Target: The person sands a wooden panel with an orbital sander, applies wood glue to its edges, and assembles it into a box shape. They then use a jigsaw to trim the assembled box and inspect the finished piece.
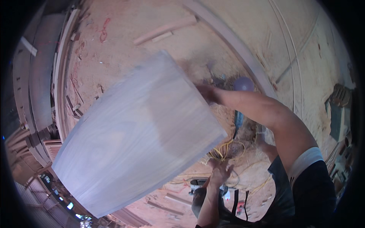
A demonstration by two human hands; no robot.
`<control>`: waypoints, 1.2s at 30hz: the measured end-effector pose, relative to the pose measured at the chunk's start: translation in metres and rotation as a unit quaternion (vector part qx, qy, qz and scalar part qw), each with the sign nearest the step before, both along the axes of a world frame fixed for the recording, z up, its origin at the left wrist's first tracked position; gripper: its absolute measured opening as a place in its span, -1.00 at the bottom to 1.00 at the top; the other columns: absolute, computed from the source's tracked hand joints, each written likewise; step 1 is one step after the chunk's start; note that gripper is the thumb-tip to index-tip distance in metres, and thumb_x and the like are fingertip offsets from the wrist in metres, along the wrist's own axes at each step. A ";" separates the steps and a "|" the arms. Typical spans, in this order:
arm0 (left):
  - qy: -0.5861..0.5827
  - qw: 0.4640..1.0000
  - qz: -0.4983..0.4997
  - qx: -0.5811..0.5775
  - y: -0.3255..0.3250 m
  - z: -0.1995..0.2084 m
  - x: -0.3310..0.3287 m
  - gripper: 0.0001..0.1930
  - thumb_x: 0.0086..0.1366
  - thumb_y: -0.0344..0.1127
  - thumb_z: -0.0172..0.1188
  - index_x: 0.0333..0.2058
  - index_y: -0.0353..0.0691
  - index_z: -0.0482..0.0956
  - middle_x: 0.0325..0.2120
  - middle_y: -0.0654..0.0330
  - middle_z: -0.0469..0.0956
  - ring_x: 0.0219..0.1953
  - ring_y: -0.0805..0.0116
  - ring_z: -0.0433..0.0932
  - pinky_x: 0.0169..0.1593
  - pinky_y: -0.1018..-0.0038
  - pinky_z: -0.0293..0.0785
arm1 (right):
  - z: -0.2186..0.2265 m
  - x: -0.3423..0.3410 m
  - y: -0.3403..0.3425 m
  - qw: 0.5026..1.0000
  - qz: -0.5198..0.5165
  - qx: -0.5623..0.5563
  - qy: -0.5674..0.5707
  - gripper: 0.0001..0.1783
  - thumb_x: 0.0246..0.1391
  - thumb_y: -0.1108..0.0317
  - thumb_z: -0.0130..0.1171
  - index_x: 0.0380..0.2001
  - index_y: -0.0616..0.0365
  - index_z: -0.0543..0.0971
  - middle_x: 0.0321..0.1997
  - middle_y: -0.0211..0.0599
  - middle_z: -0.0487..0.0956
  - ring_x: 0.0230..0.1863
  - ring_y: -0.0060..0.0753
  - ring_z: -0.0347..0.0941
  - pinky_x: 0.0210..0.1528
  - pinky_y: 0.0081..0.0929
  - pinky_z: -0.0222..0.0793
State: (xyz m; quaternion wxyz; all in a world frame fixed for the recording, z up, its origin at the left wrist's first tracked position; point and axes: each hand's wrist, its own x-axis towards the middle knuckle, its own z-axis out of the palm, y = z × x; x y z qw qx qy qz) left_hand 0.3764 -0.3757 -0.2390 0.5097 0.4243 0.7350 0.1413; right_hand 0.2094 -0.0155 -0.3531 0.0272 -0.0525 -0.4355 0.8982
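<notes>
Head view: the board point(133, 133) spreads left of the right hand point(208, 93), whose finger closure I cannot tell, and up-left of the left hand's point(219, 174) parted fingers, seemingly mid-handling, next calling for steady two-handed support.

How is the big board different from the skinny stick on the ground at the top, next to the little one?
Size: the board is broad, while the stick is narrow. Color: the board looks pale grey; the stick looks pinkish brown. Touch: the person's right hand is at the board's edge, but the stick lies on the ground with no hand on it. Both look like wood.
</notes>
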 end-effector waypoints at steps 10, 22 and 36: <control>-0.082 0.995 0.062 -0.004 0.004 0.006 -0.021 -0.37 0.55 -0.07 0.28 0.47 -0.14 0.40 -0.11 -0.24 0.75 -0.08 -0.12 0.79 0.06 0.09 0.63 | -0.017 -0.032 0.013 0.827 0.226 0.513 0.044 -0.45 0.44 0.17 0.17 0.42 0.08 0.51 0.41 -0.14 0.57 0.40 -0.11 0.47 0.43 -0.11 0.41; -0.415 0.670 0.585 0.189 0.005 -0.008 -0.072 -0.59 0.57 -0.17 0.22 0.29 -0.15 0.51 0.16 0.13 0.64 0.21 0.18 0.61 0.18 0.26 0.60 | 0.029 0.059 -0.014 0.885 -0.059 0.433 -0.159 -0.48 0.39 0.15 0.23 0.31 0.12 0.61 0.24 -0.05 0.69 0.27 -0.02 0.60 0.35 -0.08 0.45; -0.236 0.937 0.230 -0.119 0.093 -0.094 0.015 -0.66 0.57 -0.22 0.21 0.21 -0.19 0.55 0.11 0.13 0.66 0.16 0.21 0.62 0.17 0.27 0.60 | 0.132 0.104 -0.064 0.960 -0.186 -0.202 -0.046 0.21 0.38 -0.22 0.29 0.71 0.17 -0.16 0.74 0.01 0.04 0.74 -0.11 -0.08 0.71 -0.15 -0.14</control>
